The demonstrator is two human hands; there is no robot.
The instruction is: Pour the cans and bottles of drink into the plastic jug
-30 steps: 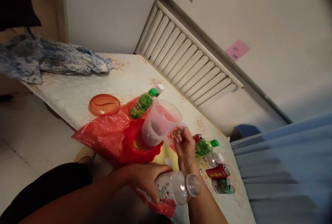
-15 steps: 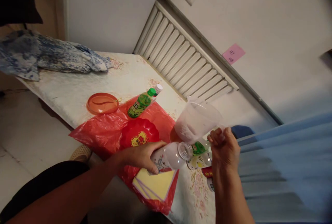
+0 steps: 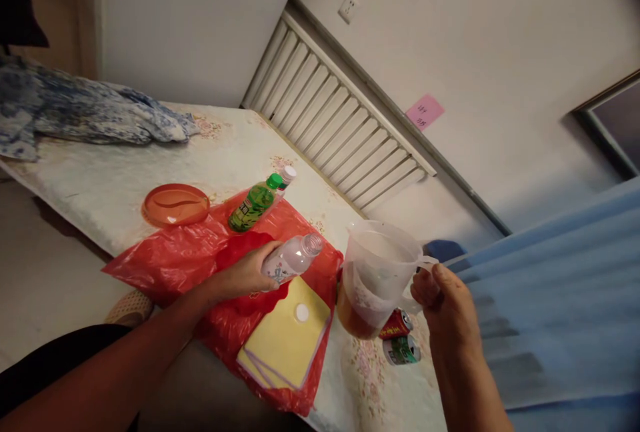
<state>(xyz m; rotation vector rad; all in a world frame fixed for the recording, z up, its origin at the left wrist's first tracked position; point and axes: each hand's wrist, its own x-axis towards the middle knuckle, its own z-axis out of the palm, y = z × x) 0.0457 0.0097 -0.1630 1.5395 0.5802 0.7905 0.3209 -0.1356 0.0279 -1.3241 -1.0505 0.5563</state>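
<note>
My left hand [image 3: 253,270] is wrapped round a clear, uncapped bottle [image 3: 291,259] with a printed label, held tilted over a red scalloped plate [image 3: 227,255]. My right hand [image 3: 445,292] grips the handle of a translucent plastic jug [image 3: 377,272], which holds brown liquid in its lower part. A white cap [image 3: 301,313] lies on a stack of yellow cloths [image 3: 285,342]. Under the cloths and plate spreads a red plastic bag [image 3: 165,269]. A green-capped bottle [image 3: 255,203] stands behind the plate, beside a white-capped bottle [image 3: 287,175].
An orange-red dish [image 3: 176,205] sits at the table's left part. A red can [image 3: 397,323] and a green can [image 3: 401,350] are right of the jug. Crumpled patterned fabric [image 3: 95,112] lies at the back left. A radiator [image 3: 330,112] and a blue curtain [image 3: 560,299] border the table [image 3: 220,145].
The jug and my right hand are lower and the jug is more upright. The bottle in my left hand has moved left and up, away from the jug. The white cap now shows on the cloths.
</note>
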